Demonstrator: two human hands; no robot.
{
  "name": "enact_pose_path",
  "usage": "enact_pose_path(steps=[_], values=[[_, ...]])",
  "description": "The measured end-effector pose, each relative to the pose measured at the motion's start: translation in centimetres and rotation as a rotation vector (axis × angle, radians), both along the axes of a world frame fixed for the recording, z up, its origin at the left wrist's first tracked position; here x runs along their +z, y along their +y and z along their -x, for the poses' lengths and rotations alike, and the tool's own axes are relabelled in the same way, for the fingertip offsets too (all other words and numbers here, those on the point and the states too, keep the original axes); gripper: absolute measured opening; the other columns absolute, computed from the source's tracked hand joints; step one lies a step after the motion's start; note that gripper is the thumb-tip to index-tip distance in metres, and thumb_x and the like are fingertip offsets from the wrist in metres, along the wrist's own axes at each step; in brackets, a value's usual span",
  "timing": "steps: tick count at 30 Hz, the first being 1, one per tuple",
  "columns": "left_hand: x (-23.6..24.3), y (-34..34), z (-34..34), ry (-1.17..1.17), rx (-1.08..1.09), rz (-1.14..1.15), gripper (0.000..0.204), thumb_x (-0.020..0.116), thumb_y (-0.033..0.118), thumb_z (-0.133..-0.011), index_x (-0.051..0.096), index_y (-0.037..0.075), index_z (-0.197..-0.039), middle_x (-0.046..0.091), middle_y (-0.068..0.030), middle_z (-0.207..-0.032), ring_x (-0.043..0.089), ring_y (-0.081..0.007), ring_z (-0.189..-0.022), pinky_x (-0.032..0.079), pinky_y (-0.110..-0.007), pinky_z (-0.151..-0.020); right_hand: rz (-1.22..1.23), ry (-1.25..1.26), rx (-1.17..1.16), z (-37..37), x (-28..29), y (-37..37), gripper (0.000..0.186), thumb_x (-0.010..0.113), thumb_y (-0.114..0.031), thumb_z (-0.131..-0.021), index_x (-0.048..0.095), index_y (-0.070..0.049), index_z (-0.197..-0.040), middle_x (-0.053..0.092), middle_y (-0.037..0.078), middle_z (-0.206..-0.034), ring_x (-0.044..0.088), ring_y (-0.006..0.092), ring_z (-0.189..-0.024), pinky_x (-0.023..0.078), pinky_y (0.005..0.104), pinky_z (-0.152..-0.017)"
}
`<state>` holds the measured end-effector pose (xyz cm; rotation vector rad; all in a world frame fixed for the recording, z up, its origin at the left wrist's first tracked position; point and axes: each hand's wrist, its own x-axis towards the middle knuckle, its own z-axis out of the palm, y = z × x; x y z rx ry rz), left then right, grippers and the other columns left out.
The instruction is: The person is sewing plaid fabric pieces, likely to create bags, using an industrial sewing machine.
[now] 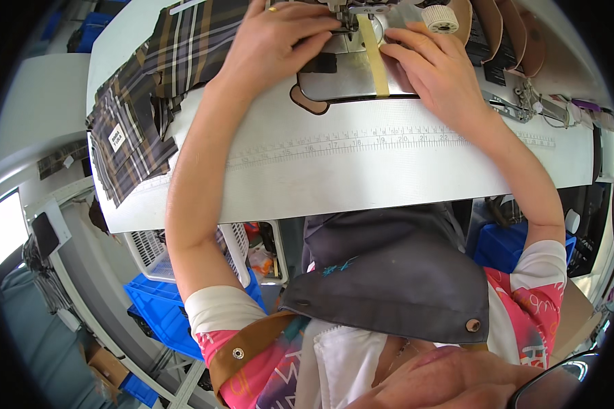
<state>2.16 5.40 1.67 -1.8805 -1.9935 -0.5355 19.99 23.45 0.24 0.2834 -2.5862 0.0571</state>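
Setting up (prob.) at presser foot (348,24): L hand (278,42) just beside it, R hand (441,67) by yellow strip (374,60); each grip: can't tell if holding; plaid cloth (192,51) on tabletop (286,180), L side; next prob. needs small, steady finger adj

From my end I count two bare hands, one left hand (269,46) and one right hand (440,71), plus one ring (273,9). I see one sewing machine (370,9), one yellow strip (375,65), one white dial (440,19), one table (389,177) and one ruler scale (389,140). I make out at least two pieces of plaid cloth (196,51), one pale label (117,138), one apron (389,293), two metal snaps (237,353) and at least two blue bins (158,303).
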Motion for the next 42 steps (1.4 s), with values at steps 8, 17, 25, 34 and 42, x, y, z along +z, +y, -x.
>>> enact_pose_path(steps=[8, 17, 25, 34, 42], values=[[0.8, -8.2, 2.6, -0.096, 0.512, 0.171, 0.033, 0.058, 0.031, -0.086, 0.062, 0.015, -0.115, 0.057, -0.0135, -0.121, 0.058, -0.0289, -0.102, 0.044, -0.034, -0.087, 0.120, 0.013, 0.123, 0.3, -0.1, 0.5, 0.029, 0.064, -0.009, -0.076, 0.061, -0.009, -0.104, 0.059, 0.002, -0.106, 0.052, 0.0227, -0.103, 0.041, 0.0352, -0.086], [3.3, -9.8, -13.3, -0.231, 0.535, 0.275, 0.032, 0.071, 0.021, -0.075, 0.063, 0.005, -0.101, 0.059, -0.0066, -0.093, 0.060, -0.0244, -0.074, 0.049, -0.033, -0.063, 0.128, -0.049, 0.309, -0.8, 0.0, -2.5, 0.030, 0.068, -0.017, -0.074, 0.063, -0.010, -0.102, 0.058, 0.002, -0.106, 0.050, 0.0198, -0.101, 0.041, 0.0340, -0.087], [-0.3, -3.2, -5.9, -0.221, 0.006, 0.093, 0.042, 0.064, 0.022, -0.081, 0.055, 0.008, -0.120, 0.053, -0.0081, -0.126, 0.048, -0.0300, -0.117, 0.039, -0.042, -0.095, 0.157, -0.060, 0.325, -0.8, 0.6, -2.8, 0.027, 0.067, -0.013, -0.072, 0.064, -0.006, -0.098, 0.058, 0.004, -0.106, 0.051, 0.0210, -0.100, 0.041, 0.0344, -0.086], [-1.0, -6.2, -9.9, -0.241, 0.410, 0.199, 0.050, 0.058, 0.029, -0.086, 0.045, 0.009, -0.129, 0.043, -0.0093, -0.136, 0.039, -0.0330, -0.124, 0.034, -0.051, -0.096, 0.155, 0.016, 0.280, -0.3, 0.1, -1.6, 0.023, 0.061, -0.005, -0.073, 0.064, -0.003, -0.095, 0.061, 0.004, -0.105, 0.052, 0.0225, -0.100, 0.042, 0.0339, -0.085], [-0.3, -5.3, -9.4, -0.113, 0.383, 0.179, 0.040, 0.062, 0.029, -0.083, 0.055, 0.018, -0.121, 0.049, -0.0077, -0.127, 0.044, -0.0293, -0.120, 0.032, -0.056, -0.094, 0.157, 0.022, 0.187, -0.3, 0.0, -1.5, 0.029, 0.059, -0.001, -0.069, 0.065, -0.006, -0.098, 0.059, 0.003, -0.100, 0.052, 0.0218, -0.100, 0.042, 0.0330, -0.083]])
